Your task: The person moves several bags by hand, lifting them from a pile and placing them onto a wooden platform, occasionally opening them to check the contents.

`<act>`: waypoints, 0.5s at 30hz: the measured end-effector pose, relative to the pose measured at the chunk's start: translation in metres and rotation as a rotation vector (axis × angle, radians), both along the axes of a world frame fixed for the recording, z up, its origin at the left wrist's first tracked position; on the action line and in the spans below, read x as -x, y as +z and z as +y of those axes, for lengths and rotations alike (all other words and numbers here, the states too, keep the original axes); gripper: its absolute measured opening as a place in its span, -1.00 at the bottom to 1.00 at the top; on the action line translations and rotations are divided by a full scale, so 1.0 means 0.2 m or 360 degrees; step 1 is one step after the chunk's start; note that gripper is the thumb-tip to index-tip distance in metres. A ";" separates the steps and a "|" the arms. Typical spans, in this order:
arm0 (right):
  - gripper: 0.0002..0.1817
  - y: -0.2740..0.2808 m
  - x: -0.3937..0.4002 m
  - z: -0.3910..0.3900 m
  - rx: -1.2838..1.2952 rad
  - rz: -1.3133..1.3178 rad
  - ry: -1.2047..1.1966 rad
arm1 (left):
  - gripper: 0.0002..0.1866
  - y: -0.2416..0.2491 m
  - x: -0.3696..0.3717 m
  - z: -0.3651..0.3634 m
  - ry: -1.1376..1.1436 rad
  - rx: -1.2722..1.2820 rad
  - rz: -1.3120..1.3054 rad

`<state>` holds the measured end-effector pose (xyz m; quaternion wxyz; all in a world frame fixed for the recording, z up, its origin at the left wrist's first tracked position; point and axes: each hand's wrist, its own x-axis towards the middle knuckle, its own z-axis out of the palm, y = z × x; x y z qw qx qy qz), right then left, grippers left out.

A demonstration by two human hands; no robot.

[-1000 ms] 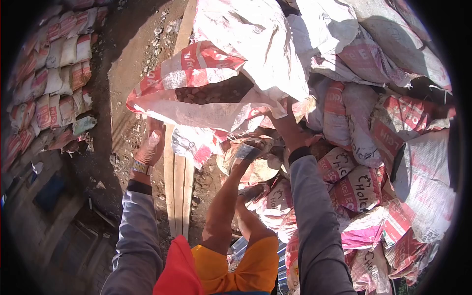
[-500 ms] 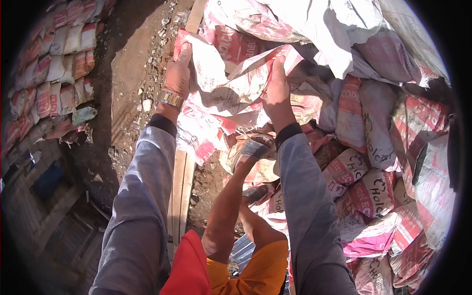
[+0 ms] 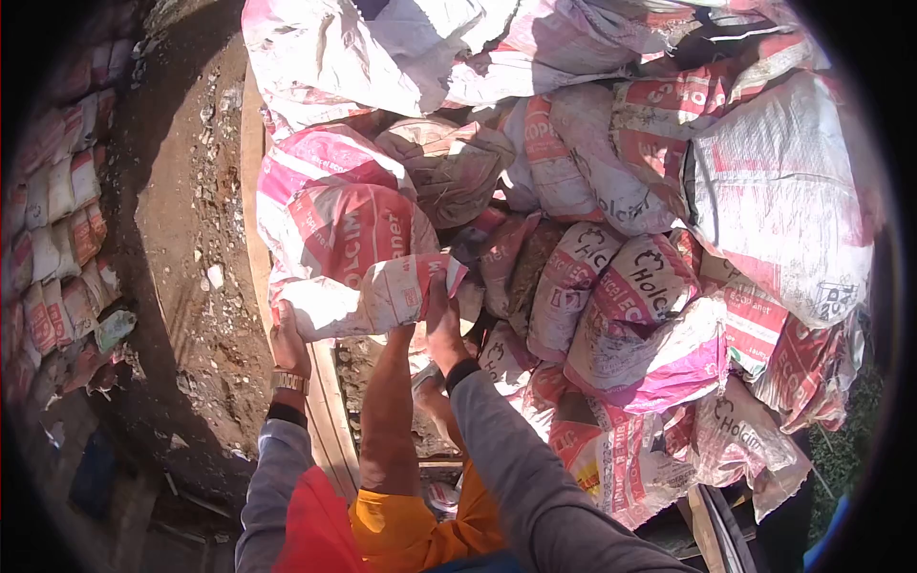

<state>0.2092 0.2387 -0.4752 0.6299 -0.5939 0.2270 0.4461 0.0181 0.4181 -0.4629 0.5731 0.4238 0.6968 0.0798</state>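
Observation:
Between my two hands stretches a white and red woven sack [image 3: 346, 306], its visible part drawn into a narrow band with printing on the right end. My left hand [image 3: 288, 346] is closed on the left end, thumb on top; a metal watch circles that wrist. My right hand [image 3: 442, 323] grips the right end with the thumb laid over the printed side. Just beyond the band lies a bulging red and pink printed sack [image 3: 349, 215], partly overlapped by it. My bare legs and orange shorts [image 3: 392, 520] show beneath my forearms.
Filled sacks [image 3: 635, 286] are heaped to the right, with large white sacks [image 3: 783, 181] above. Wooden planks [image 3: 330, 411] run along the pile's left edge. Stony dirt ground [image 3: 196, 239] lies farther left, beside another stack of sacks [image 3: 62, 220].
My hands have come down and left in view, still holding the sack. Its spread, sagging edge is now a narrower, straighter band. My view has shifted, showing more of the pile.

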 end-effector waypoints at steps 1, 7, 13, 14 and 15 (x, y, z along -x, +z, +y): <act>-0.46 0.01 -0.04 0.04 0.0193 -0.0133 0.0123 | -0.38 0.01 -0.07 -0.03 -0.0006 -0.0017 -0.0020; -0.42 -0.02 -0.08 -0.03 0.0318 -0.0138 0.0390 | -0.40 -0.11 0.02 0.04 -0.0451 -0.0006 0.0194; -0.54 0.09 0.07 -0.25 0.0465 -0.0997 0.0518 | -0.53 0.52 -0.21 -0.15 -0.0621 -0.0375 0.0201; -0.58 0.31 0.10 -0.29 -0.0090 -0.0425 -0.0406 | -0.53 0.68 -0.19 -0.16 -0.0637 -0.0367 0.0241; -0.60 0.92 -0.19 -0.30 0.0263 -0.0160 0.0034 | -0.51 0.89 -0.20 -0.15 -0.0880 -0.0399 0.0304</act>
